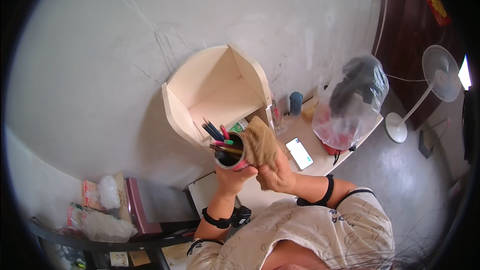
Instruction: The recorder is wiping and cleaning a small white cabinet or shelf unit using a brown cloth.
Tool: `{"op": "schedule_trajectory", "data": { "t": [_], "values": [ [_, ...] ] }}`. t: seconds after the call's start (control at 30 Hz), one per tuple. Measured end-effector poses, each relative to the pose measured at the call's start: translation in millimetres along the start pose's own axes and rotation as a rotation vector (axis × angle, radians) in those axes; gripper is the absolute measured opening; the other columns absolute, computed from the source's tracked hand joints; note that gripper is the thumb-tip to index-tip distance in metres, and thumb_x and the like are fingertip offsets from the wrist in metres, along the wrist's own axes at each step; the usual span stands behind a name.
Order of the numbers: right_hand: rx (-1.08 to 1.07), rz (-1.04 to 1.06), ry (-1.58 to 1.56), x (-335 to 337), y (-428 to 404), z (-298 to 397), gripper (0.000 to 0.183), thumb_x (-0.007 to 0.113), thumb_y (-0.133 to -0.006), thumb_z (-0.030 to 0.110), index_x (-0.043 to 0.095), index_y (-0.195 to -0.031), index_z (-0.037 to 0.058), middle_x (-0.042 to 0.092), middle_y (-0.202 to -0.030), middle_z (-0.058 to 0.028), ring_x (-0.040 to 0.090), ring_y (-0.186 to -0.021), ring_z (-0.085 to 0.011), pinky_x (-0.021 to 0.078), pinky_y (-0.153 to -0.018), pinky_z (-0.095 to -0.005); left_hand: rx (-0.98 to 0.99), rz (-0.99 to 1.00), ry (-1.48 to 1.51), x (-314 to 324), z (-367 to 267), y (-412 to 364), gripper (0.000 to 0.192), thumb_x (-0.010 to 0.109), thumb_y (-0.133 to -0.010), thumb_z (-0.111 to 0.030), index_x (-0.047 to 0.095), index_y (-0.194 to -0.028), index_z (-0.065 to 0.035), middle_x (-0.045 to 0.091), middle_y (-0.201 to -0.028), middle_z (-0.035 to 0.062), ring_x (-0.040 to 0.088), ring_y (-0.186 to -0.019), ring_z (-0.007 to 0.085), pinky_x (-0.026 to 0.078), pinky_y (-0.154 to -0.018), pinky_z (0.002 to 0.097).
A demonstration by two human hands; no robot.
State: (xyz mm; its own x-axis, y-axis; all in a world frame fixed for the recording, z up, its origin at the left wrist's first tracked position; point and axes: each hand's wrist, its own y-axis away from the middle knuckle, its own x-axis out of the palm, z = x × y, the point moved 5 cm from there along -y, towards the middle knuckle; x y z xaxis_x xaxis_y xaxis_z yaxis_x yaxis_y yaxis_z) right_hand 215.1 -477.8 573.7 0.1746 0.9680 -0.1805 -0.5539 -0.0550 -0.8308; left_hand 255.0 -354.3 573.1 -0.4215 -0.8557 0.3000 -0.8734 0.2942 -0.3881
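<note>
My left hand (230, 180) grips a cylindrical pen holder (228, 161) from below, its open mouth tilted towards me. Several pencils (212, 130) and pens, some pink and one with a green end, stick out of it. A brown cloth (260, 144) is bunched in my right hand (277, 174) and lies against the holder's right side. Part of the holder's outer wall is hidden by the cloth and my fingers. Both hands are raised in front of a pale wooden corner shelf (221, 93).
A lit smartphone (299, 153) lies on the desk (258, 189). Further right are a blue bottle (296, 104) and a plastic-covered object (350, 105). A white pedestal fan (416, 101) stands on the floor. Plastic bags (105, 225) and a dark-red case (144, 210) are at the lower left.
</note>
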Motion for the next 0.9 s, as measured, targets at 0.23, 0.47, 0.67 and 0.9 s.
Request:
{"op": "schedule_trajectory", "data": {
  "t": [0.23,0.47,0.67,0.9],
  "values": [
    [1.082,0.142,-1.141,11,1,-59,0.045,0.045,-0.093,0.029,0.041,-0.127,-0.0007,0.051,-0.122,-0.011,0.05,-0.109,-0.0161,0.0386,-0.094,-0.0283,0.356,0.187,-0.701,25,-13,4,0.077,0.087,-0.049,-0.028,0.051,-0.115,-0.0117,0.006,-0.145,0.0211,0.009,-0.135,0.0357,0.02,-0.106,0.0434],
    [1.141,0.174,-0.778,17,28,-70,0.037,0.048,-0.092,0.031,0.056,-0.109,-0.0007,0.061,-0.096,-0.0061,0.056,-0.085,-0.0119,0.0455,-0.076,-0.0263,0.366,0.151,-0.681,18,-8,25,0.085,0.087,-0.047,-0.021,0.046,-0.12,-0.0123,0.021,-0.14,0.02,0.019,-0.133,0.0362,0.018,-0.107,0.0443],
    [0.84,0.295,-0.358,22,26,-74,0.035,0.048,-0.092,0.03,0.056,-0.106,-0.0013,0.063,-0.09,-0.0099,0.057,-0.084,-0.0145,0.0453,-0.076,-0.0287,0.268,0.022,-0.607,-11,-20,33,0.077,0.085,-0.052,-0.017,0.045,-0.116,-0.0029,0.043,-0.113,0.0115,0.048,-0.105,0.022,0.041,-0.091,0.0339],
    [0.464,0.156,0.134,-3,-67,-47,0.029,0.057,-0.086,0.022,0.052,-0.108,0.0033,0.061,-0.097,-0.0136,0.06,-0.079,-0.0288,0.0471,-0.071,-0.0347,0.045,0.022,-0.859,-87,55,87,0.073,0.084,-0.056,-0.017,0.043,-0.115,-0.0005,0.054,-0.104,0.0121,0.058,-0.091,0.0209,0.047,-0.081,0.0303]
  ]
}}
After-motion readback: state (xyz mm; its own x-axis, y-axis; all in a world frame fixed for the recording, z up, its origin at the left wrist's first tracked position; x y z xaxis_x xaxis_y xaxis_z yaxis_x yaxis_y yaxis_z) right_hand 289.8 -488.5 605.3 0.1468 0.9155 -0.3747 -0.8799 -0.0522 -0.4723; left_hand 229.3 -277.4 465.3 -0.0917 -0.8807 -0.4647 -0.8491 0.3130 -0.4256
